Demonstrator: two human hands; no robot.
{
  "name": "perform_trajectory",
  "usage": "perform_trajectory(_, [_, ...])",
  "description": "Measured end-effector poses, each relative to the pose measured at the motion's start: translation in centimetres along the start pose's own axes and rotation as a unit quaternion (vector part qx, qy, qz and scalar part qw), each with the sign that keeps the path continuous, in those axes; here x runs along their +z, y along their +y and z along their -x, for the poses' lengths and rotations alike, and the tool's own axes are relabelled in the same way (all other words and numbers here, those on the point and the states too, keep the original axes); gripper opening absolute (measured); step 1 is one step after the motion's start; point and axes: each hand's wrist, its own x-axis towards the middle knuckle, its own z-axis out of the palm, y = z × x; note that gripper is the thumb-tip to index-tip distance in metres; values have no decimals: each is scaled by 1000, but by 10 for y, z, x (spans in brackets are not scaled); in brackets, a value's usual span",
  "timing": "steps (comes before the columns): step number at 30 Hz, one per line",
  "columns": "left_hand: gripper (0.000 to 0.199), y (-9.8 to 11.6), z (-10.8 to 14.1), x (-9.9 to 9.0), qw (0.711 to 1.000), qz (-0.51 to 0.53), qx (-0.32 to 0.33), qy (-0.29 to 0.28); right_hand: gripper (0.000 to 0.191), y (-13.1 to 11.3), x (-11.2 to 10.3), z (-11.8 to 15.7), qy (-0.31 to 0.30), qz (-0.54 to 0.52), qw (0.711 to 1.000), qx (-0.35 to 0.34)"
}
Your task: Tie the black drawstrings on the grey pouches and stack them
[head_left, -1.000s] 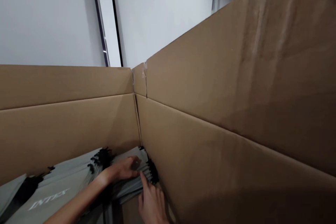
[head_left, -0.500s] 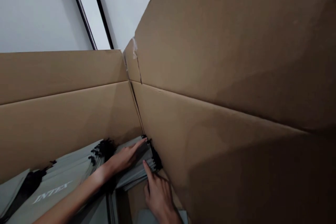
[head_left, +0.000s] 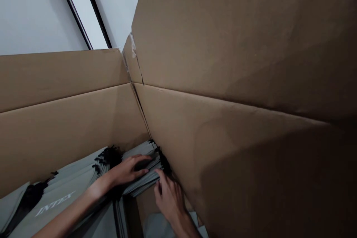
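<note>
Flat grey pouches with black cord ends stand packed in a small stack in the corner of a cardboard box. My left hand lies over that stack, its fingers and thumb spread on the pouches. At the stack's near right edge is my right hand. Its index fingertip touches the pouch edges, the thumb stays apart below, and the other fingers curl in. Beneath my left forearm runs a larger row of the same grey pouches, one printed INTEX.
Tall brown cardboard walls rise behind and to the right, meeting in a corner. More grey pieces lie on the box floor below my right hand. Dark shadow covers the lower right wall.
My left hand has drawn back slightly left, its outstretched index finger now lower and the thumb showing. My right index finger has shifted slightly right along the pouch edges. The view has turned a little.
</note>
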Motion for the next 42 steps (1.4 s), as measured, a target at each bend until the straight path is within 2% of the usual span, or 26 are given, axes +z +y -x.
perform_trajectory(3, [53,2,2,-1,1000,-2,9,-4,56,0,-1,0,1,-6,1000,-3])
perform_trajectory(7, [43,6,3,1,1000,-14,6,-17,51,0,-1,0,11,-13,1000,6])
perform_trajectory(9, [48,8,3,2,1000,-20,-2,-17,47,0,-1,-1,17,-16,1000,12])
perform_trajectory(11, [58,9,3,1,1000,-23,-10,-13,52,0,-1,0,21,-20,1000,10])
perform_trajectory(14, [55,8,5,0,1000,-17,-6,-8,63,0,-1,0,24,-26,999,2])
perform_trajectory(20, [47,2,6,2,1000,-11,1,-1,48,1,1,-1,26,-27,999,14])
perform_trajectory(25, [55,1,7,5,1000,-11,1,5,67,2,2,-1,25,-26,999,-1])
perform_trajectory(30, [53,-1,9,4,1000,-13,7,-1,46,2,3,0,37,-22,999,16])
perform_trajectory(37, [44,5,6,6,999,-28,-15,5,34,3,5,0,49,-21,998,17])
perform_trajectory(42, [63,9,8,7,999,-37,-28,11,55,4,5,0,48,-30,998,0])
